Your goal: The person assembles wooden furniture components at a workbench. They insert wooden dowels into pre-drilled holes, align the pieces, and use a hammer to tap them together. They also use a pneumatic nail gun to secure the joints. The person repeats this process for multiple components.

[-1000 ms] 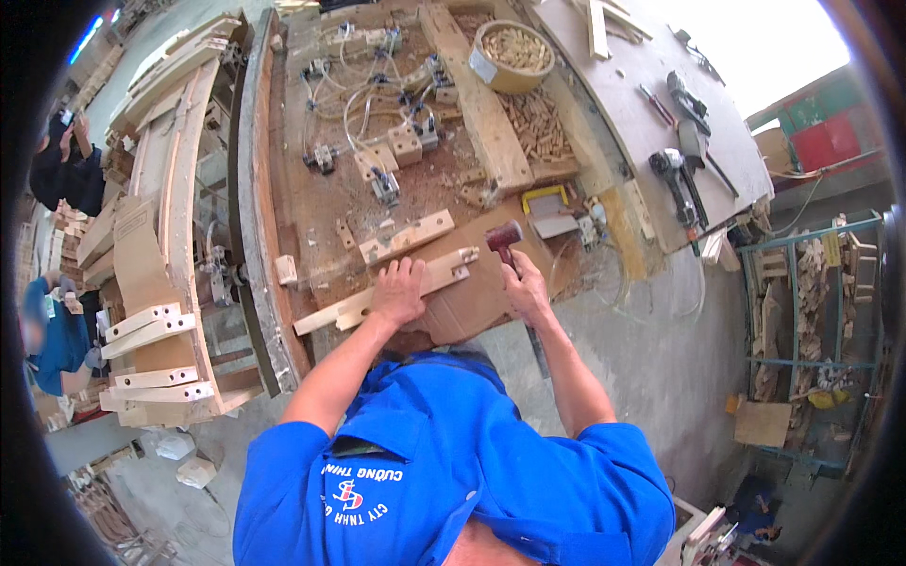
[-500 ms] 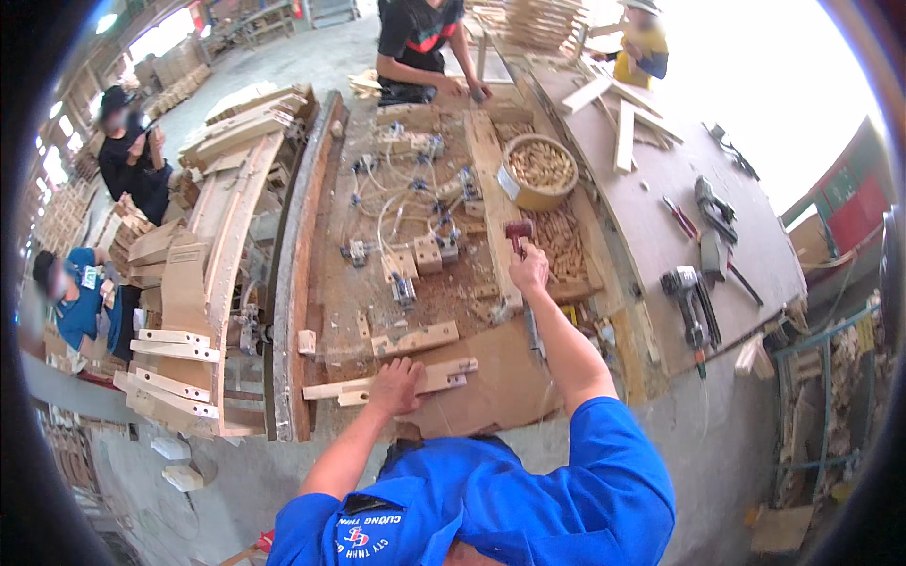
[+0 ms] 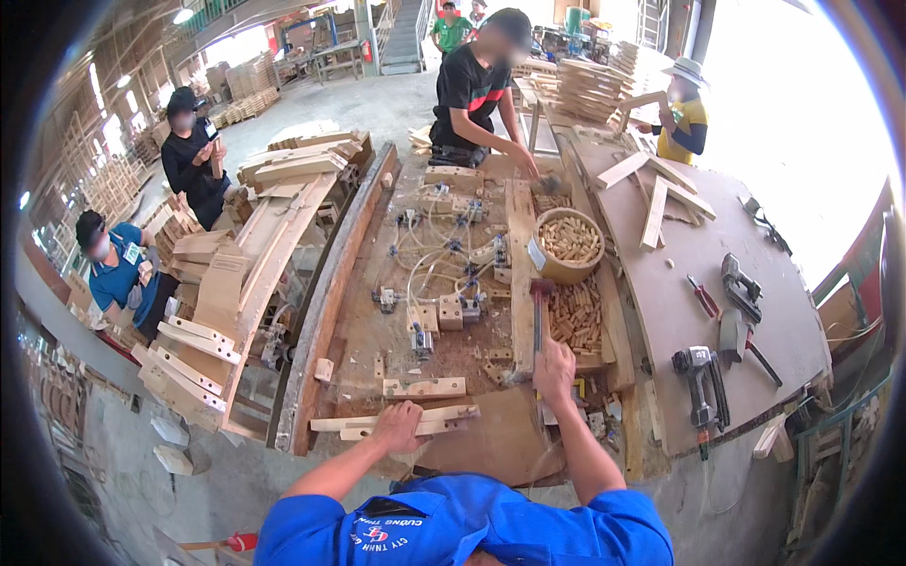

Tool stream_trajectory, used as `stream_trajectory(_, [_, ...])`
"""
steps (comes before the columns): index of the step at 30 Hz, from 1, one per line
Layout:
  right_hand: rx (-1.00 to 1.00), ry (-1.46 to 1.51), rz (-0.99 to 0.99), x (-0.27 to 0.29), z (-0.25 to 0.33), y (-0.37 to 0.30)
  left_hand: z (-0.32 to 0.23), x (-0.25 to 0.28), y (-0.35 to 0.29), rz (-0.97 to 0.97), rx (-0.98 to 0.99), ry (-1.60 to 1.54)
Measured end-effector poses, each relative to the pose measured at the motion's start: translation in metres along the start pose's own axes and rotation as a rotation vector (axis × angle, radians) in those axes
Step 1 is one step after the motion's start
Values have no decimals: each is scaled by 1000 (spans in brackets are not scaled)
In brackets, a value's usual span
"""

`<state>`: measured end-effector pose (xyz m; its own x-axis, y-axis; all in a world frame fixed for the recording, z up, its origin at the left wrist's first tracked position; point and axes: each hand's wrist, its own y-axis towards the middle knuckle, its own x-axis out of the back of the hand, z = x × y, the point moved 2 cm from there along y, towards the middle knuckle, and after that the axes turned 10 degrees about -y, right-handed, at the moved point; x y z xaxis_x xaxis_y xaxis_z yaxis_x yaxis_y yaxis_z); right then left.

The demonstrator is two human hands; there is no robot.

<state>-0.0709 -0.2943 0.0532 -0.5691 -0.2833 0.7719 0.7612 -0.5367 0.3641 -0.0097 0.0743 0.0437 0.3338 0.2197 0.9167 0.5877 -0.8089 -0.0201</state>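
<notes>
- Our right hand [image 3: 555,373] clasps a hammer [image 3: 541,294] at one o'clock; a loose hold could drop it onto the dowels [image 3: 576,316].
- Our left hand [image 3: 398,427] covers wooden strips [image 3: 448,413] at eleven o'clock; we cannot tell if fingers clamp; light pressure could let them slip.

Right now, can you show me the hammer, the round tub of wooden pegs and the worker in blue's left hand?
Hammer [image 3: 542,287]: head view, on its dark red head.
Round tub of wooden pegs [image 3: 564,273]: head view, on its outer wall.
Left hand [image 3: 399,427]: head view, on its back.
</notes>
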Motion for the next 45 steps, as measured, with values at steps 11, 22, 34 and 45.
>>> stream_trajectory(11, [255, 768, 478, 38, 163, -75, -101, 121, 49, -622, -57, -756])
stream_trajectory(22, [179, 708, 579, 18, 129, -49, -79, 98, 59, -190, -119, -1206])
stream_trajectory(34, [353, 696, 114, 106, 144, 15, -65, 139, 76, -554, -164, -1295])
stream_trajectory(45, [510, 405, 120, 203, 190, 46, -119, 243, 64, -500, -308, -744])
